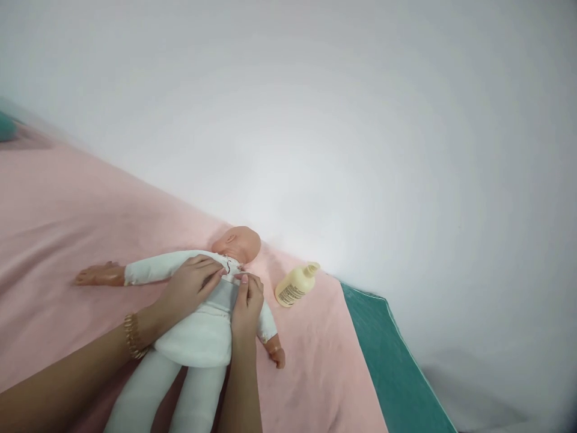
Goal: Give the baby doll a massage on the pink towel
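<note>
A doll [207,337] with a white cloth body lies stretched out on a pink sheet. Its bare plastic head [246,243] is turned so that an ear shows, and its face is out of sight. My left hand [198,281] rests on the upper torso just below the neck, fingers bent and pinched at the white cloth. Beside it, my right hand [247,296] is closed, thumb against the curled fingers, at the same cloth near the other shoulder. A small dark thread-like mark [228,266] shows between them at the neck. The fingertips partly hide the pinched cloth.
Right of the doll, a pale yellow bottle [295,285] with printed text stands tilted in view. The pink sheet [311,361] covers a green surface [392,349] whose edge shows at right. A white wall [315,120] rises behind. A green object [6,127] sits at far left.
</note>
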Tool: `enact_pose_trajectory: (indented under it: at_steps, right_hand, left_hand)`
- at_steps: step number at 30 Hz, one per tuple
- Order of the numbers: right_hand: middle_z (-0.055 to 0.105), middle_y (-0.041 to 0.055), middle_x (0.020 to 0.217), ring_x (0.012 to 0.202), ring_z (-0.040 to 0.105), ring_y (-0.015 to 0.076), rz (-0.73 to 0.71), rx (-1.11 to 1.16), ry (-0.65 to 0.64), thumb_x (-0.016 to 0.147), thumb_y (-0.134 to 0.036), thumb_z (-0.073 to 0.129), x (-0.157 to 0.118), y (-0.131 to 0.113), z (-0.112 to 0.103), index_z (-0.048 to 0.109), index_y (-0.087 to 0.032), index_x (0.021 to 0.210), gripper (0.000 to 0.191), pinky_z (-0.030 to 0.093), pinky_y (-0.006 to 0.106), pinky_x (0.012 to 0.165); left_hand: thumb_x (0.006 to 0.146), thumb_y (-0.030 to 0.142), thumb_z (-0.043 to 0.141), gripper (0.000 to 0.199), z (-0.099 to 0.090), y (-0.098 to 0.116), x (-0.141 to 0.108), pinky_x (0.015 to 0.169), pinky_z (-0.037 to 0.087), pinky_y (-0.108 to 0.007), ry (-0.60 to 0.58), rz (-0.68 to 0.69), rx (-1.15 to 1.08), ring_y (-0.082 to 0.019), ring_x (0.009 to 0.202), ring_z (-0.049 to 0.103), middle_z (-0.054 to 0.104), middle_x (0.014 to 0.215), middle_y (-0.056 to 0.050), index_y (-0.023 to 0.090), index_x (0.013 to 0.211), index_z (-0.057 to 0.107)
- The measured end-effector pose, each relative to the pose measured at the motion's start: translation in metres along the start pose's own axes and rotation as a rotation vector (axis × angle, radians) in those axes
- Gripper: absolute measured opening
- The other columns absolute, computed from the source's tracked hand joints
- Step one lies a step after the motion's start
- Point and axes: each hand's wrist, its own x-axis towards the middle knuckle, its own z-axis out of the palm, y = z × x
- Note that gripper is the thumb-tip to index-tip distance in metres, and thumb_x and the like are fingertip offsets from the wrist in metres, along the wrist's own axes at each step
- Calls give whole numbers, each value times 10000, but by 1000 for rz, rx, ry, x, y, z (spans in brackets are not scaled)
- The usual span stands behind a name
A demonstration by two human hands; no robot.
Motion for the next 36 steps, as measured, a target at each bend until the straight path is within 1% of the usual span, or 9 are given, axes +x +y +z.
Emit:
enact_pose_trajectory:
  at_steps: [3, 7, 13, 16, 19, 22, 28, 33, 36]
  right_hand:
    - [720, 86, 1046, 1071, 602, 253, 8, -61, -61, 1046, -380, 382, 1, 1, 0, 709, -215, 932, 383, 445, 376, 966]
    - [738, 87, 983, 984, 618, 269, -14, -161, -121, 1050, -381, 377, 3, 3, 2, 724, -210, 896, 417, 444, 393, 918]
    - [743, 93, 989, 993, 629, 278, -23, -203, -137, 1051, -389, 376, 3, 4, 3, 737, -204, 899, 433, 451, 399, 914]
    - [737, 89, 1039, 1057, 622, 268, -40, -158, -125, 1053, -399, 381, 2, 3, 2, 741, -211, 961, 416, 453, 398, 957]
    - [694, 97, 1214, 1208, 570, 258, -80, -99, -119, 1051, -439, 410, 0, 1, 0, 723, -215, 1134, 394, 425, 406, 1056]
    - [658, 102, 1303, 1277, 531, 259, -79, -98, -149, 1050, -461, 418, -1, 1, 0, 689, -218, 1240, 411, 398, 426, 1103]
    - [699, 108, 1239, 1231, 558, 291, -62, -161, -210, 1052, -471, 416, 1, 2, 1, 720, -218, 1207, 424, 387, 477, 1091]
    - [711, 115, 1212, 1204, 569, 293, -44, -181, -235, 1043, -451, 448, 2, 2, 1, 734, -203, 1172, 399, 396, 479, 1086]
    - [692, 114, 1243, 1239, 554, 272, -41, -150, -238, 1047, -470, 434, 0, -2, -1, 716, -200, 1207, 422, 382, 460, 1114]
  left_hand:
    - [1042, 382, 352, 428, 3, -4, 1, 905, 434, -425, -57, -20, 41, -270, 984, 610, 739, 988, -60, 198, 869, 698]
    - [1012, 364, 357, 421, 8, -9, 1, 873, 433, -441, -89, -51, 82, -282, 944, 606, 739, 927, -66, 202, 841, 707]
    - [1005, 360, 357, 426, 8, -11, -1, 865, 435, -440, -100, -49, 96, -284, 933, 604, 742, 926, -66, 209, 833, 716]
    - [1031, 373, 358, 419, 6, -7, -1, 897, 435, -438, -67, -36, 58, -279, 964, 603, 742, 987, -60, 203, 925, 726]
    - [1057, 374, 349, 412, 4, -5, -1, 963, 425, -423, -17, -11, 25, -272, 1053, 593, 733, 1093, -59, 194, 1059, 719]
    - [1060, 376, 346, 417, 4, -5, -1, 968, 419, -432, -29, -2, 36, -279, 1046, 585, 732, 1106, -59, 196, 1089, 721]
    - [1048, 358, 357, 403, 7, -9, -1, 948, 412, -444, -102, -13, 57, -281, 1011, 564, 731, 1106, -53, 204, 1097, 726]
    - [1032, 365, 354, 417, 8, -12, 0, 964, 412, -447, -137, -41, 41, -283, 1010, 565, 735, 1085, -66, 194, 1075, 731]
    - [1029, 382, 359, 424, 4, -11, 1, 997, 408, -445, -167, -71, -1, -281, 1054, 569, 731, 1114, -63, 186, 1093, 729]
